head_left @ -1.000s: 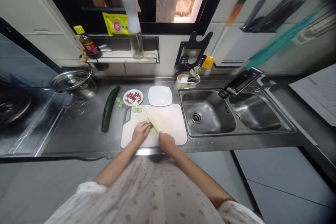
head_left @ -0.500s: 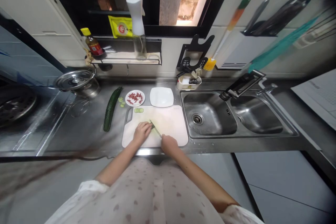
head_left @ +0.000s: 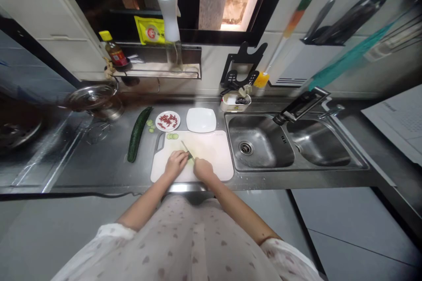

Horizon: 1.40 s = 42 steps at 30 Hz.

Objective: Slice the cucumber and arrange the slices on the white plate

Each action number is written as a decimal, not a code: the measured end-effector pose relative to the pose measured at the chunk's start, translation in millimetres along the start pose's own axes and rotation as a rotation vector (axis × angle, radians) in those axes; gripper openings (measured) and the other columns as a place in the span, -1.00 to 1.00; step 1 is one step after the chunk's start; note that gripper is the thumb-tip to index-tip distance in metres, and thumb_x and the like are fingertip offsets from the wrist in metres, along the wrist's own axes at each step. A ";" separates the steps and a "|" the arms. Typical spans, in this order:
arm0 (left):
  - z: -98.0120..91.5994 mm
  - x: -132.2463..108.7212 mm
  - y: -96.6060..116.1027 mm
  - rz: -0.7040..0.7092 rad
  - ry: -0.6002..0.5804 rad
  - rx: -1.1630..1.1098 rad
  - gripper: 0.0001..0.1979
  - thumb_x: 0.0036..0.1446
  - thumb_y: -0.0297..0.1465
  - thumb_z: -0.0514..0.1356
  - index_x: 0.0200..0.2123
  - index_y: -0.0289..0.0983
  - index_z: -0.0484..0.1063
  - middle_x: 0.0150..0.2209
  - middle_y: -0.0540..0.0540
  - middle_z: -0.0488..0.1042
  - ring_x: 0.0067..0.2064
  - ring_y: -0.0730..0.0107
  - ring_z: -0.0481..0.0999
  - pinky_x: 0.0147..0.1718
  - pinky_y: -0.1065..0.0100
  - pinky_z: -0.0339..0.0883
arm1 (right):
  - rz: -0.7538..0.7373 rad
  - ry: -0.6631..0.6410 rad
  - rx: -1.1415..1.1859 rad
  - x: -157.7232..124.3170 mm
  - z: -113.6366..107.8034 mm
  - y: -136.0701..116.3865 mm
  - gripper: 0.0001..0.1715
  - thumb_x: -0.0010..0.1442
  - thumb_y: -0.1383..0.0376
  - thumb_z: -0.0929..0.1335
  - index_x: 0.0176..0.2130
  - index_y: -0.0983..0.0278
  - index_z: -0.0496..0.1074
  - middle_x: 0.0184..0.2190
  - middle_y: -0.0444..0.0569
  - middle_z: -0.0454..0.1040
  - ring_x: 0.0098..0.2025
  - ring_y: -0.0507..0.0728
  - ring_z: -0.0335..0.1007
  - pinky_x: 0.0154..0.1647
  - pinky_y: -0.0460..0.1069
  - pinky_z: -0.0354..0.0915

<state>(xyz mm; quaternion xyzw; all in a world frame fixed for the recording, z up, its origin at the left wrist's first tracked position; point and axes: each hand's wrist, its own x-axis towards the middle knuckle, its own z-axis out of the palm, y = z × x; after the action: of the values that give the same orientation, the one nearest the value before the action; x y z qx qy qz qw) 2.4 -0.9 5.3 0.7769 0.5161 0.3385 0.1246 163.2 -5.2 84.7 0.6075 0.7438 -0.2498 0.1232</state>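
On a white cutting board (head_left: 214, 149) at the counter's front edge, my left hand (head_left: 175, 163) is curled down over a small green cucumber piece (head_left: 190, 161). My right hand (head_left: 202, 170) is closed round the handle of a knife (head_left: 187, 150), whose blade angles up and left against the left hand's fingers. A few cucumber slices (head_left: 172, 136) lie at the board's top left corner. A whole cucumber (head_left: 138, 133) rests on the steel counter to the left.
Behind the board stand a small plate of chopped red bits (head_left: 167, 120) and an empty white dish (head_left: 201, 120). A double sink (head_left: 263, 145) with a tap lies to the right. A lidded pot (head_left: 94, 101) and a stove are at the left.
My right hand with the knife has slid left, closer to my left hand. The view has shifted slightly.
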 end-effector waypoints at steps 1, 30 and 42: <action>-0.4 0.1 0.3 0.001 -0.005 0.001 -0.77 0.26 -0.35 0.08 -0.15 -0.22 0.52 -0.22 -0.13 0.51 -0.17 0.29 0.43 -0.16 0.23 0.35 | -0.001 0.005 0.004 0.2 -0.1 0.0 -0.65 0.26 0.47 0.14 -0.07 0.35 0.39 -0.18 0.16 0.53 -0.08 0.16 0.48 -0.19 -0.04 0.30; -19.4 18.2 6.1 -0.334 0.220 -0.093 -0.74 0.22 -0.25 0.11 -0.11 -0.21 0.48 -0.15 -0.15 0.52 -0.10 0.20 0.48 -0.11 0.18 0.37 | 0.094 0.247 -0.170 -39.3 -17.3 50.9 -0.62 0.28 0.32 0.22 0.09 0.25 0.30 -0.15 0.09 0.49 -0.12 0.19 0.38 -0.15 0.01 0.15; -26.2 51.5 30.7 -0.083 -0.165 -0.055 -0.77 0.11 -0.16 0.22 -0.29 -0.16 0.57 -0.21 -0.12 0.51 -0.15 0.21 0.43 -0.11 0.19 0.28 | 0.016 0.260 -0.181 -44.5 -13.2 53.0 -0.54 0.30 0.32 0.19 0.17 0.26 0.26 -0.18 0.14 0.47 -0.11 0.21 0.31 -0.11 0.03 0.08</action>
<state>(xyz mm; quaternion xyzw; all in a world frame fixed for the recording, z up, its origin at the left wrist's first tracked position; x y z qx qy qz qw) 19.6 27.3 61.8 0.7764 0.5262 0.2822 0.2019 226.3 -28.5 105.8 0.6271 0.7681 -0.1000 0.0820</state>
